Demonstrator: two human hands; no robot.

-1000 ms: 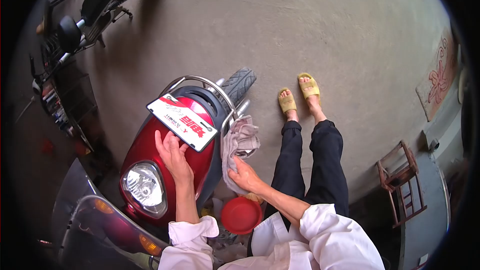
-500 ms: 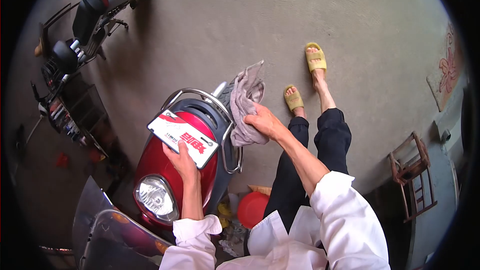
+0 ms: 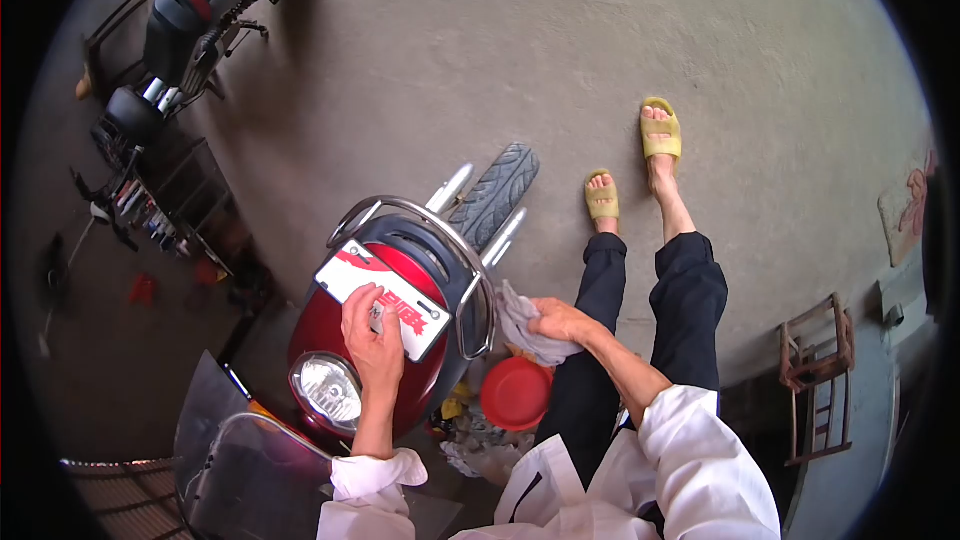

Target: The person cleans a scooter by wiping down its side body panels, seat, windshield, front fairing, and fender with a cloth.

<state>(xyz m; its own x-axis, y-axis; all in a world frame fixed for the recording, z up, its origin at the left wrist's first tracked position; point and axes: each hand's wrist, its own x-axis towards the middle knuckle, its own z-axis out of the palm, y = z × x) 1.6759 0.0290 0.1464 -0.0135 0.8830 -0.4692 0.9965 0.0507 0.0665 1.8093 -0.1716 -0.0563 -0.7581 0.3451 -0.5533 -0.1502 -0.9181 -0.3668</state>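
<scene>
A white plate with red and black printing is on the front of a red scooter. My left hand lies over the plate's middle and lower part, fingers bent and thumb apart; it appears to touch the plate without gripping its edge. My right hand is closed around a greyish cloth, to the right of the scooter's metal bar. The cloth is bunched, with a loose end towards the bar. Below the plate sits the round headlight.
A red basin stands on the floor by my legs, beside crumpled rags. The scooter's front tyre points up the view. Another two-wheeler is at upper left, a wooden chair at right.
My right hand has drawn the cloth down and right, uncovering the front tyre. My left hand has left the plate's lower edge and now lies over its face. The view has shifted slightly.
</scene>
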